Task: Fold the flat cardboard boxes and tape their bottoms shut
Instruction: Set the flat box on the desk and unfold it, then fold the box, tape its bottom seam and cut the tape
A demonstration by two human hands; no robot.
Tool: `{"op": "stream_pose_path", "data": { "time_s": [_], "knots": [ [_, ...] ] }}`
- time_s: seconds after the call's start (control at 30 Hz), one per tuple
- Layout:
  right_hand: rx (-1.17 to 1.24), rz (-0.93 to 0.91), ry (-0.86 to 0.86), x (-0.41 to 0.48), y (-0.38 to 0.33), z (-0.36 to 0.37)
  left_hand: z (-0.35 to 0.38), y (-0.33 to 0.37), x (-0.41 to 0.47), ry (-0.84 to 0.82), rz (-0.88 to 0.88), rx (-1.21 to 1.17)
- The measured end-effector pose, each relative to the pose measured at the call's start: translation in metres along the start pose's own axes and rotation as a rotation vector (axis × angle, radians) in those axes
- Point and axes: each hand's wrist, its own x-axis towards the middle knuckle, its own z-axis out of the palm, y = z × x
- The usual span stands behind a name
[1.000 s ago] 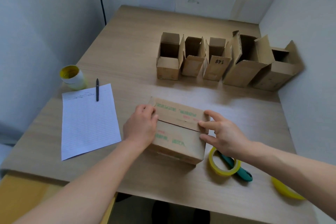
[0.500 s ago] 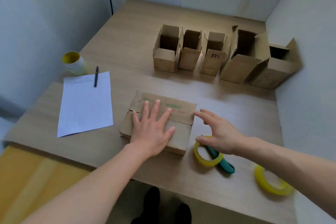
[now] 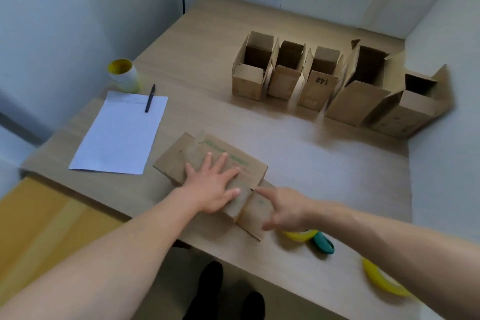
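Observation:
A brown cardboard box (image 3: 181,158) with green print lies bottom-up near the table's front edge. My left hand (image 3: 213,184) presses flat on its closed flaps, fingers spread. My right hand (image 3: 283,208) rests against the box's right end, index finger pointing at the flap seam, holding nothing. A yellow tape roll (image 3: 301,235) and a green-handled tool (image 3: 323,244) lie just under my right wrist. Another yellow tape roll (image 3: 384,280) lies at the front right, partly hidden by my right forearm.
Several folded open boxes (image 3: 311,78) stand in a row at the back right by the wall. A white paper sheet (image 3: 119,132) with a black pen (image 3: 150,97) and a yellow-lined roll (image 3: 123,76) sit at the left. The table edge (image 3: 109,205) runs close below the box.
The box has turned so its right end points toward me. My left hand stays flat on top. My right hand came off the tape roll to the box's right end.

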Motion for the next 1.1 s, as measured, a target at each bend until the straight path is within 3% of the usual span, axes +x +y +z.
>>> {"op": "stream_pose_path", "data": {
  "time_s": [0.17, 0.33, 0.43, 0.57, 0.8, 0.97, 1.1],
  "knots": [
    [-0.108, 0.023, -0.137, 0.008, 0.015, 0.026, 0.03, 0.002, 0.005, 0.067, -0.029, 0.014],
    [-0.161, 0.047, -0.018, 0.009, 0.026, 0.014, 0.032, 0.009, 0.012, 0.079, -0.048, -0.008],
    [-0.324, 0.057, 0.055, 0.003, 0.041, 0.012, 0.031, 0.011, 0.014, 0.08, -0.054, -0.017],
    [-0.554, 0.057, 0.04, -0.006, 0.065, 0.027, 0.031, 0.014, 0.015, 0.08, -0.066, -0.024],
    [-0.681, -0.013, -0.006, -0.012, 0.083, 0.046, 0.033, 0.023, 0.016, 0.094, -0.091, -0.03],
    [-0.452, 0.021, 0.197, -0.023, 0.088, 0.032, 0.034, 0.021, 0.013, 0.093, -0.088, -0.026],
    [0.062, 0.124, 0.314, -0.04, 0.082, 0.0, 0.032, 0.023, 0.012, 0.076, -0.053, -0.023]
  ]
}}
